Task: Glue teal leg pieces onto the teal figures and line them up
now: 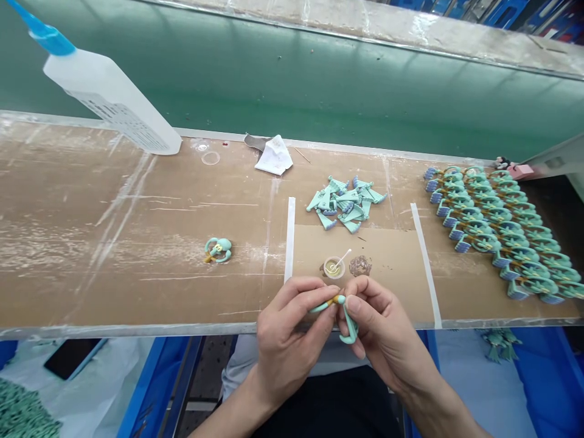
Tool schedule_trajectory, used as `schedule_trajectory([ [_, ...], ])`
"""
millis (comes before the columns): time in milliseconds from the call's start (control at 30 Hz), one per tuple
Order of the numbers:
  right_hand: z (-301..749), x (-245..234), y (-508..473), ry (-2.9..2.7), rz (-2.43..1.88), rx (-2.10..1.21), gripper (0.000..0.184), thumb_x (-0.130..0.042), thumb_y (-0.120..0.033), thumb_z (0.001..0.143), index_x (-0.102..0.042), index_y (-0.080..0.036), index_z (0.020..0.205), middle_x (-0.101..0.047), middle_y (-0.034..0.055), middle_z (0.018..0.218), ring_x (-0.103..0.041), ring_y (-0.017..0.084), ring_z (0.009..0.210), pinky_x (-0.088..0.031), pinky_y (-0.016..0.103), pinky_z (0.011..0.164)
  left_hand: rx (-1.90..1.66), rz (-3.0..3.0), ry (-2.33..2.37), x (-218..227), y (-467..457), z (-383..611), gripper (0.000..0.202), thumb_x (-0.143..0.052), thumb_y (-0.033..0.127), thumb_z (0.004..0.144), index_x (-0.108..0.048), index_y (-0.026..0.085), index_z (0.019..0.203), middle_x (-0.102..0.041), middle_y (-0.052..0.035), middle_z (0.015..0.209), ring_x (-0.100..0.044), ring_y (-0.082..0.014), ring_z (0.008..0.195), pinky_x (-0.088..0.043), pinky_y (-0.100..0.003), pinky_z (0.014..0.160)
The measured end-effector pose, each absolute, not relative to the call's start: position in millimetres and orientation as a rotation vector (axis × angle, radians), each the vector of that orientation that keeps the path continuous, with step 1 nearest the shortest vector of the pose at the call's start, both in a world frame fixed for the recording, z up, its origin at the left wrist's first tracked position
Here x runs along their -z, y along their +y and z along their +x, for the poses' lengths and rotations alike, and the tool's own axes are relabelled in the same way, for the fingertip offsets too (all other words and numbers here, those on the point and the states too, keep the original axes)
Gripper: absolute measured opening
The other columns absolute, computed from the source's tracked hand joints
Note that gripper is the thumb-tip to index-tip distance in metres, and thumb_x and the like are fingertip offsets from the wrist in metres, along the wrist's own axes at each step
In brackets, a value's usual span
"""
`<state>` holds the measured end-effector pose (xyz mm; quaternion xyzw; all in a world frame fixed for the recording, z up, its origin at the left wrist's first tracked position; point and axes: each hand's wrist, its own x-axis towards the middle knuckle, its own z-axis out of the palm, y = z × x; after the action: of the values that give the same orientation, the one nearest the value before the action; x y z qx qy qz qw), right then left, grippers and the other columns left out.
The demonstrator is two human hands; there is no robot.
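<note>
Near the front edge of the table, my left hand [292, 340] is closed in a pinch on a small teal and mustard toy figure [338, 299], most of it hidden by my fingers. My right hand [385, 331] pinches the same figure at its other side, where a bent teal limb [350, 331] hangs down by the fingers. Whether this limb is a separate piece cannot be seen. Just beyond my hands stand a little cup of yellowish liquid [329, 272] with a white stick [343, 258] in it and a brownish, crusted blob [360, 266].
A pile of teal and purple toy parts [347, 201] lies behind the cup. One teal figure [222, 245] sits to the left. Rows of assembled figures [483, 225] fill the right side. A white bottle [118, 97] with a blue nozzle leans at back left, near crumpled paper [275, 156].
</note>
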<state>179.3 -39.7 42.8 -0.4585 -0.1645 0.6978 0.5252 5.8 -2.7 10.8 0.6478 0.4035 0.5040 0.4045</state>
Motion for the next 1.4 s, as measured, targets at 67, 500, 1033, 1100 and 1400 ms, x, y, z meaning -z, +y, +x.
schedule_trajectory([
  [67, 179, -43, -40, -0.369, -1.067, -1.701, 0.043, -0.103, -0.05, 0.1, -0.072, -0.021, 0.095, -0.072, -0.0006, 0.07, -0.052, 0.008, 0.054, -0.041, 0.015, 0.046, -1.28, 1.741, 1.005, -16, -4, 4, 0.035, -0.086, 0.006, 0.105, -0.093, 0.029, 0.131, -0.089, -0.0063, 0.12, -0.089, -0.0202, 0.1, -0.073, -0.027, 0.091],
  [500, 180, -49, -47, -0.38, -0.915, -1.802, 0.038, -0.094, -0.041, 0.11, -0.068, -0.022, 0.091, -0.076, 0.0004, 0.076, -0.054, 0.007, 0.051, -0.037, 0.016, 0.046, -1.279, 2.025, 0.911, -39, -6, -2, 0.039, -0.077, -0.004, 0.107, -0.085, 0.019, 0.138, -0.089, -0.0085, 0.118, -0.083, -0.0206, 0.095, -0.07, -0.033, 0.087],
  [1033, 179, -54, -58, -0.672, -1.244, -1.542, 0.019, -0.093, -0.045, 0.11, -0.086, -0.028, 0.108, -0.077, 0.0013, 0.111, -0.074, 0.014, 0.087, -0.065, 0.022, 0.072, -1.098, 1.327, 0.934, -31, 2, -2, 0.012, -0.089, 0.022, 0.103, -0.092, 0.026, 0.114, -0.081, -0.007, 0.114, -0.079, -0.0226, 0.105, -0.065, -0.031, 0.093],
  [1100, 178, -61, -57, -0.793, -1.291, -1.494, 0.015, -0.089, -0.044, 0.113, -0.087, -0.03, 0.113, -0.079, 0.0012, 0.11, -0.075, 0.014, 0.084, -0.066, 0.023, 0.073, -1.054, 1.107, 0.956, -30, 4, 2, 0.004, -0.091, 0.027, 0.101, -0.092, 0.024, 0.103, -0.079, -0.0062, 0.107, -0.075, -0.0211, 0.1, -0.063, -0.029, 0.088],
  [1400, 180, -63, -52, -1.278, -1.349, -1.024, 0.021, -0.075, -0.017, 0.117, -0.083, -0.034, 0.126, -0.081, 0.0025, 0.127, -0.081, 0.018, 0.102, -0.067, 0.031, 0.086, -0.787, 0.105, 0.605, -30, 6, 6, 0.029, -0.098, 0.039, 0.084, -0.088, 0.014, 0.097, -0.075, -0.0055, 0.097, -0.074, -0.0188, 0.076, -0.064, -0.031, 0.069],
])
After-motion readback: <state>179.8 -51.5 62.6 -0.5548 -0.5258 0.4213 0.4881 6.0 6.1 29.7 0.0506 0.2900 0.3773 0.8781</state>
